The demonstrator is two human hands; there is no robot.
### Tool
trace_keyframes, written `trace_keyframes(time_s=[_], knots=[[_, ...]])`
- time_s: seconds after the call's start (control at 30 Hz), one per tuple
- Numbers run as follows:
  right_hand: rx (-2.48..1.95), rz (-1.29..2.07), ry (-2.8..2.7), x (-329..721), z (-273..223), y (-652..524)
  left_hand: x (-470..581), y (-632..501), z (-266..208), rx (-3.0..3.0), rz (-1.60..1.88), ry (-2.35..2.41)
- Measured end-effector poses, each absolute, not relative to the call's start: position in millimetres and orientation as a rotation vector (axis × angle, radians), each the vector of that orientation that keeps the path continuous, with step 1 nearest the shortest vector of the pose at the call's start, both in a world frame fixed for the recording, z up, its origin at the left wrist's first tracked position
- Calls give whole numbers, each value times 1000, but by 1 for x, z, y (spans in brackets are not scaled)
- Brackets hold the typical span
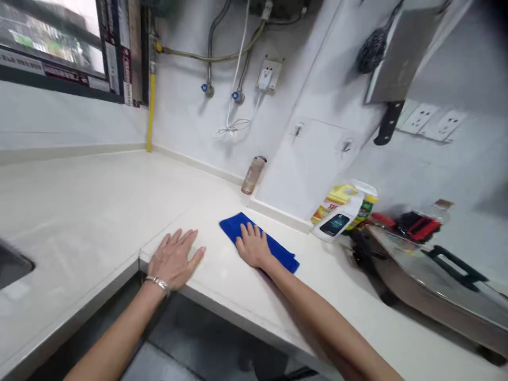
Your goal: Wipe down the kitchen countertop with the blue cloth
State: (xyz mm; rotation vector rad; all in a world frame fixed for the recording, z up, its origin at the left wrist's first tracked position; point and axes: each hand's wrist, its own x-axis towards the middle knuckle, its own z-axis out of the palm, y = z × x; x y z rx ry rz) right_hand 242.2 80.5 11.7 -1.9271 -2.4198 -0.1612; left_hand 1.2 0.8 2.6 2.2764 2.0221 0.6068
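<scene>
- Left hand [172, 260] flat near the tabletop [99, 206] edge, fingers [190, 238] spread.
- Right hand [253, 246] flat on blue cloth [280, 252], fingers slightly apart.
- Bottle [254, 175] near the wall [186, 116].

I can read no word for certain: the lettering blurs on the black rectangular label [335, 224] of the white plastic bottle [353, 206], the yellow-and-red package [336, 194] behind it, and the maroon-and-white tape [65, 74] along the dark window frame [89, 91].
</scene>
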Motion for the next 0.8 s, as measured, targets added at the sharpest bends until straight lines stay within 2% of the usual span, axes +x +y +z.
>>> trace_keyframes(time_s=[0.2, 0.53, 0.63, 0.8], knots=[[-1569, -47, -2643, 209, 16, 38, 1, -2, 8, 2186, 644, 2049], [-1229, 11, -2769, 310, 22, -84, -37, -12, 36, 2265, 294, 2045], [-1185, -165, -2743, 356, 7, -111, -80, -32, 49, 2289, 149, 2116], [-1005, -802, -2577, 420, -31, -146, -175, -89, 51, 2244, -20, 2249]])
